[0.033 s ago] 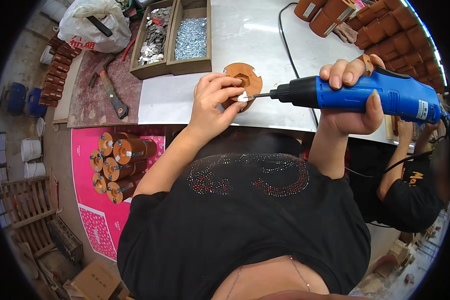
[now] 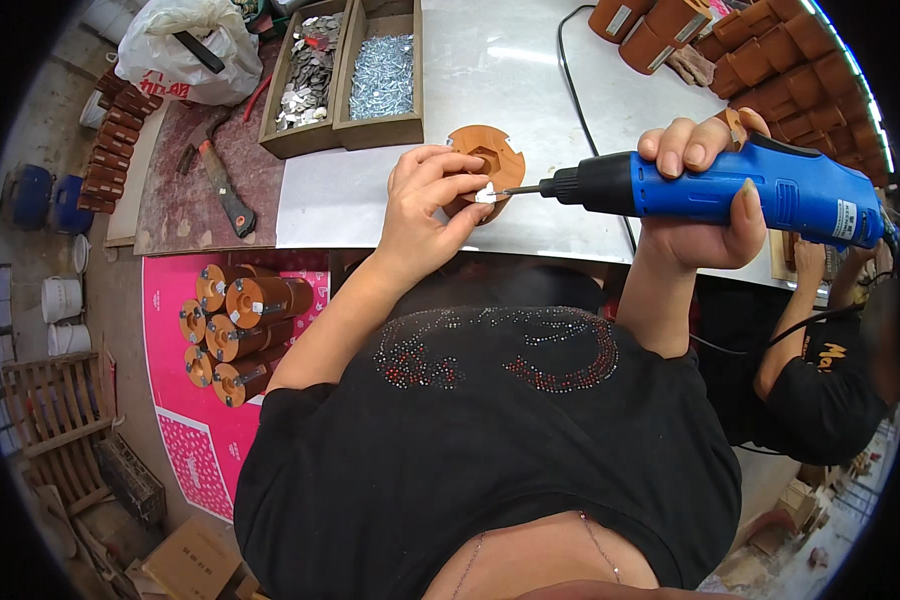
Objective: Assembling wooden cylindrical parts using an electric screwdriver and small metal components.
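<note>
In my right hand (image 2: 705,190) is a blue and black electric screwdriver (image 2: 790,190), lying level with its bit pointing left. My left hand (image 2: 432,200) pinches a small pale metal plate (image 2: 485,194) at the near edge of a round reddish-brown piece (image 2: 508,165). This piece has an angular recess in its middle and sits near the table's front edge. The bit's tip reaches the plate beside my left fingertips. Any screw there is too small to make out.
Behind my left hand stand wooden boxes of metal plates (image 2: 310,75) and screws (image 2: 382,80). A hammer-like tool (image 2: 225,190) lies left. A black cord (image 2: 570,80) crosses the table (image 2: 490,60). Brown cylinders (image 2: 250,300) are stacked lower left; a co-worker's arm (image 2: 795,320) shows right.
</note>
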Demonstrator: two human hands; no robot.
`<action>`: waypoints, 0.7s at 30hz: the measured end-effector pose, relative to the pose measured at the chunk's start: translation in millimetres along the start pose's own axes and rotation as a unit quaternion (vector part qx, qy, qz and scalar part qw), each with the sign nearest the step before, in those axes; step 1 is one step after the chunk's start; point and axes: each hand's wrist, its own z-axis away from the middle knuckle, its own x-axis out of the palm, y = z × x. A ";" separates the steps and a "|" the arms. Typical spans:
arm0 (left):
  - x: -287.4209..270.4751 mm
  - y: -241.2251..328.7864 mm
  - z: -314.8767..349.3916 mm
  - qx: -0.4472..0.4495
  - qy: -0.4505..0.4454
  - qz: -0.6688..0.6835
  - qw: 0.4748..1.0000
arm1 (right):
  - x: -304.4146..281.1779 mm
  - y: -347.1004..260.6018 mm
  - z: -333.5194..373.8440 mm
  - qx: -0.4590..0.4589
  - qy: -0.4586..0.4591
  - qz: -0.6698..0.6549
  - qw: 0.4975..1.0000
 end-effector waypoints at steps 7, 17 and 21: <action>1.6 -1.1 0.7 -0.014 0.000 0.012 1.000 | 10.0 6.2 -3.8 0.027 -0.011 0.089 0.996; 2.2 -3.6 1.7 -0.015 0.006 0.026 1.000 | 22.7 16.0 -9.6 0.055 -0.027 0.198 0.978; 2.2 -3.9 0.9 -0.014 0.007 0.028 0.999 | 26.5 18.6 -12.2 0.072 -0.035 0.217 0.973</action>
